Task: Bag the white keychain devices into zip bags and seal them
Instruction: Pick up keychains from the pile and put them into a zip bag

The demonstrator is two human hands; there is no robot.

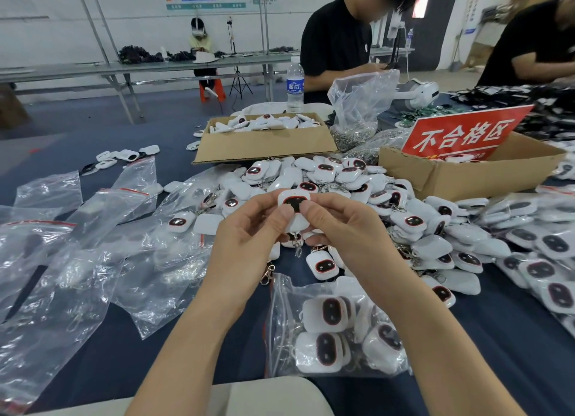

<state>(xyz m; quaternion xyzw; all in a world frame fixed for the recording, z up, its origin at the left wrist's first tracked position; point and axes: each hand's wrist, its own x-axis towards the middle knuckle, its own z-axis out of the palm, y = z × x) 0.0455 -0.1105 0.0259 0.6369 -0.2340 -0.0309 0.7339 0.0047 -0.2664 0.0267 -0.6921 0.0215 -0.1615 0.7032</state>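
Right now a small white rounded-square plastic keychain device (294, 204) with a black, red-rimmed oval face is held up over the table between both hands. The left hand (249, 229) pinches its left edge, with the thumb curled onto the front and the fingers behind. The right hand (345, 229) pinches the right edge the same way. A metal clasp (297, 248) hangs from the underside of the device.

Just below the device, nearer the person, lies a clear plastic zip bag (336, 331) filled with the same white devices. Behind the device and to its right spreads a heap of loose white devices (373, 191). To its left lie empty clear zip bags with red strips (93, 253), crumpled on the dark blue table cover (497, 338).

Farther behind the device stands a shallow brown cardboard box (264, 141) holding more devices, with a clear water bottle (295, 84) beyond it. Behind and to the right, a red sign with white characters (460, 135) leans in a second cardboard box (466, 173).
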